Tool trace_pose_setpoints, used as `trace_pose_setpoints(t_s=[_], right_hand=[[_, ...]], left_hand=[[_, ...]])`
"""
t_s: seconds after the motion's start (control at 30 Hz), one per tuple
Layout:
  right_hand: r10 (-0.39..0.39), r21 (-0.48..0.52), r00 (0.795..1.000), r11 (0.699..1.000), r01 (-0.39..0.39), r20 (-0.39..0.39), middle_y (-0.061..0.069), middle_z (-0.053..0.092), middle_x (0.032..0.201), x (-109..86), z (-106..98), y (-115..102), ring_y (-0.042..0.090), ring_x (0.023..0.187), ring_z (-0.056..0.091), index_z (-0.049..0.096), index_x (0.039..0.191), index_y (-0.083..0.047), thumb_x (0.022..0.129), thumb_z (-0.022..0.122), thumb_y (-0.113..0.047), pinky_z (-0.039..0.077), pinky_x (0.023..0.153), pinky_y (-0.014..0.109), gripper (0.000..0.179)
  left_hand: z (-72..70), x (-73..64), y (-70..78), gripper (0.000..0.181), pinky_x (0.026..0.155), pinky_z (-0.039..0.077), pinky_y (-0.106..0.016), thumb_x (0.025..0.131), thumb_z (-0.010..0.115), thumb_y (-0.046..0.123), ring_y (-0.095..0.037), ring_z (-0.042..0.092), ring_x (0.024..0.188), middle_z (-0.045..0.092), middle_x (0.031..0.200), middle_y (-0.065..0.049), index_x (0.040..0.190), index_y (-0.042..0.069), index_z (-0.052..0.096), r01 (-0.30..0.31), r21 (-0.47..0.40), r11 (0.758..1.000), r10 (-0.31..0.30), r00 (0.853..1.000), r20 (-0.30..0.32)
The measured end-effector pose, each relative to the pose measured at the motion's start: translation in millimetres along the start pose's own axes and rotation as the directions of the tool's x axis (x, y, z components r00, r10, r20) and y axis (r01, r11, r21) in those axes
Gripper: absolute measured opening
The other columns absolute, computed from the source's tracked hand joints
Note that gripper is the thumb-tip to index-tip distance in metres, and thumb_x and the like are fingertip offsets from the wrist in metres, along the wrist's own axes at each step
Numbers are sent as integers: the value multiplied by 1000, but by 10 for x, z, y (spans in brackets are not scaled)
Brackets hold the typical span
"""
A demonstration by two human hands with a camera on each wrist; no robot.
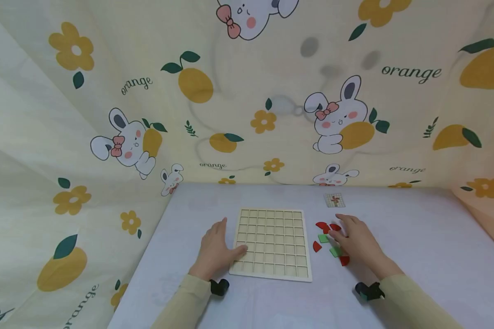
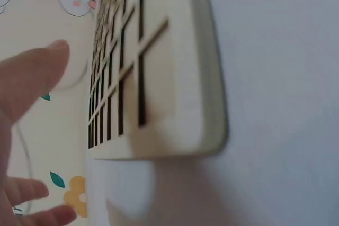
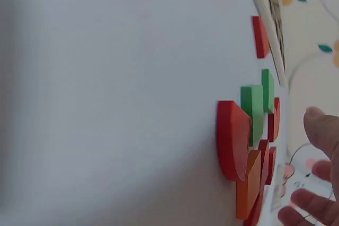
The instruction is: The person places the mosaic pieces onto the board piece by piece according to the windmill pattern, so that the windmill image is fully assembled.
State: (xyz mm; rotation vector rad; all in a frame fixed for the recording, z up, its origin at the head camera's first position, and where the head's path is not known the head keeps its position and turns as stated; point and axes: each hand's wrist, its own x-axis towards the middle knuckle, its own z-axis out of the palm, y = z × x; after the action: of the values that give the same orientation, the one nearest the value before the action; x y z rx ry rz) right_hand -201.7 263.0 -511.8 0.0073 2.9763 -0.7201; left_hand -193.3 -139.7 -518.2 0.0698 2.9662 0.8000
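Right hand: fingers parted, loosely bent, nothing in them, just above the loose pieces. Left hand: fingers spread wide, holding nothing; thumb over the board's left edge, looks clear of it in the wrist view.

Under and beside the right fingers: red sector pieces, green four-sided pieces, an orange block seen from the wrist only. Leftmost red sector: tip points right, curve left. Green ones look about equal-sided; can't call a long axis.

Left of the pieces, gridded wooden board, cells bare, sides running near-far, near edge slightly skewed; roughly square, so no clear long axis. Far right of it, patterned card. All on white bench.

Probably the start of placing; next move likely calls for pinching one piece.
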Motion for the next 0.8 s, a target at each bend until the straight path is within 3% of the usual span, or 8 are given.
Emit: trace_pose_setpoints(t_s=[0.07,0.2,0.33,0.43,0.6,0.8], right_hand=[[17,76,999,997,-20,39,30,38,152,56,-6,21,51,138,34,40,151,-3,93,69,-43,41,106,67,76],[44,188,993,980,-64,110,29,39,152,155,-8,121,49,138,36,42,151,-6,95,67,-44,41,107,67,72],[72,261,982,958,-116,173,25,49,144,253,16,203,41,126,49,46,147,-10,95,67,-47,52,101,54,68],[75,301,973,943,-140,217,23,53,139,313,37,236,35,120,53,49,145,-10,92,68,-51,56,94,46,69],[78,327,961,930,-166,265,23,52,140,360,45,256,36,120,51,51,143,-9,89,72,-52,55,93,46,73],[74,310,963,938,-155,259,22,52,137,371,75,270,35,118,48,56,139,-10,90,73,-49,53,91,43,65]], left_hand=[[20,18,11,107,118,35,-55,80,76,62,-37,39,147,40,159,-17,160,11,26,41,-123,992,-37,999,33],[27,62,40,97,108,47,-50,81,81,51,-30,54,132,51,148,-12,156,11,35,119,-301,946,-98,992,85],[41,118,24,81,93,54,-41,85,81,38,-21,61,112,59,132,-10,150,7,43,148,-326,934,-127,988,85],[71,163,-18,65,88,57,-38,88,78,25,-20,64,106,62,123,-10,143,3,51,154,-340,928,-133,987,84],[117,214,-58,40,87,57,-36,90,70,8,-19,66,99,68,112,-9,129,1,63,146,-375,915,-127,989,75],[149,210,-53,36,84,57,-34,88,68,2,-16,65,92,68,105,-8,124,0,66,131,-396,909,-110,991,75]])
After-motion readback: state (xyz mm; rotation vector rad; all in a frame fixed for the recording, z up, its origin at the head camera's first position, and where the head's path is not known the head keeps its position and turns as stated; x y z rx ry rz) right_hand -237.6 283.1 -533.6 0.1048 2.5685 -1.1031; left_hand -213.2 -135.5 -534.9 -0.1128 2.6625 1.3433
